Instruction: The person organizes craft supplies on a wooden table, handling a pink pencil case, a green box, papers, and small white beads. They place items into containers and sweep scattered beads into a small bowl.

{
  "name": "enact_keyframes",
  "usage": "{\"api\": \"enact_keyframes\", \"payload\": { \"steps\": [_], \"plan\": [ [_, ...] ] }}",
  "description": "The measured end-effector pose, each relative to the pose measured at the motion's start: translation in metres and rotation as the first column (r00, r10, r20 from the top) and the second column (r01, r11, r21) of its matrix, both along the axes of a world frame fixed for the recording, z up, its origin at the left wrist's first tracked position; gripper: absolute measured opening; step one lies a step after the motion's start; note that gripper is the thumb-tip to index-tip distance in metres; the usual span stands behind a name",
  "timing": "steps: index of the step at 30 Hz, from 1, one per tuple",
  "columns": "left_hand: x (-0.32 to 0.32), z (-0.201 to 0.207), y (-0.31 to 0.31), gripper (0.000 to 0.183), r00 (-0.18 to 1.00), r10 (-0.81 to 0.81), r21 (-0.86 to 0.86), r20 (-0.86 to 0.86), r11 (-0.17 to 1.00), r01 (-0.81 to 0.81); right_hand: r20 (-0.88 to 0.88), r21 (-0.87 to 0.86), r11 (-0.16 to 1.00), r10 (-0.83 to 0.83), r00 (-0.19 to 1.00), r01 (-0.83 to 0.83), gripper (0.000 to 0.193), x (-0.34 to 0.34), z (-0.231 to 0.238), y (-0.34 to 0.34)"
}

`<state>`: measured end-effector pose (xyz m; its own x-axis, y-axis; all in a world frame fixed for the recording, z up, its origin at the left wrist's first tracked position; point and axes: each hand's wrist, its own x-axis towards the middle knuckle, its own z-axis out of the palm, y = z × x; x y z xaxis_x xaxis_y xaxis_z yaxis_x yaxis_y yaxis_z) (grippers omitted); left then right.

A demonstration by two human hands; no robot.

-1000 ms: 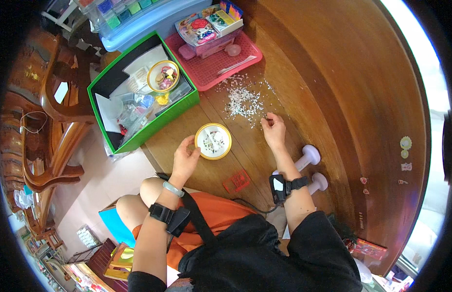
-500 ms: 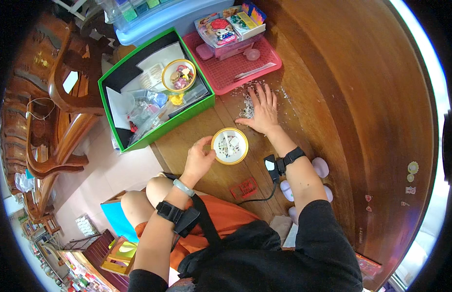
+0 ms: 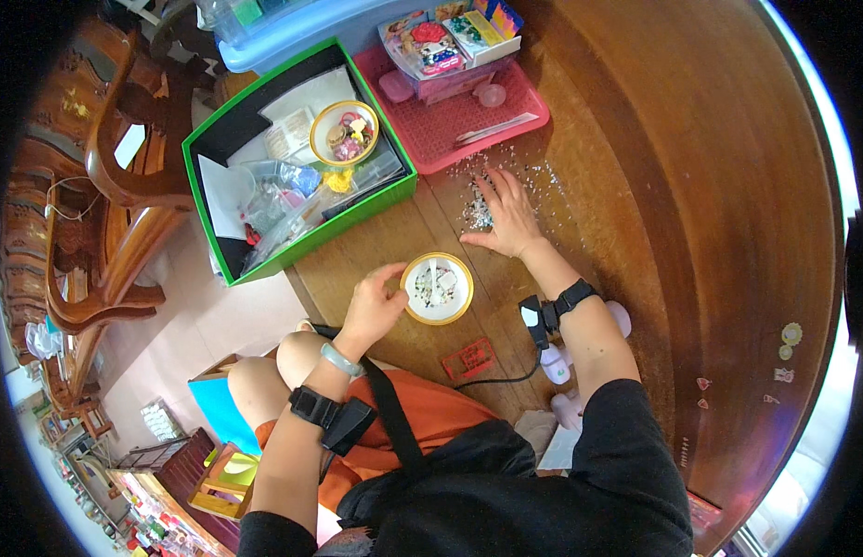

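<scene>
A white bowl with a gold-yellow rim stands on the wooden table in front of me. It holds small dark and pale beads and a small white spoon. My left hand grips the bowl's left edge, index finger and thumb at the rim. Farther right, my right hand rests palm down with its fingers apart, over and beside a scatter of tiny white and dark beads. Its palm and fingers hide part of that pile. More beads lie strewn around the fingertips.
A green-rimmed box at left contains bags and another bowl. Behind the beads is a pink tray carrying a clear container of craft packs. A small red tray and a cable lie near me.
The view has shifted slightly. My right hand has drawn a little toward me, its fingers closer together. The bowl, with my left hand at it, sits slightly nearer me.
</scene>
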<state>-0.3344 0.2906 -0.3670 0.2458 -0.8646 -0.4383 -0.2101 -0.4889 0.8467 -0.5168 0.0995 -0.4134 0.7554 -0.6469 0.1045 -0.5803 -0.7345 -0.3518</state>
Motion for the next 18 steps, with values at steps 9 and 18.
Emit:
{"api": "enact_keyframes", "payload": {
  "steps": [9, 18],
  "plan": [
    [-0.001, 0.000, -0.003, 0.037, 1.000, 0.011, -0.039, 0.016, 0.999, -0.010, 0.043, -0.049, 0.998, -0.024, 0.999, 0.026, 0.032, 0.008, -0.016, -0.017],
    [-0.012, 0.005, -0.027, 0.033, 0.998, -0.016, -0.085, 0.068, 0.996, 0.021, 0.097, -0.144, 0.985, 0.110, 0.989, -0.095, 0.025, 0.005, -0.032, -0.030]
  ]
}}
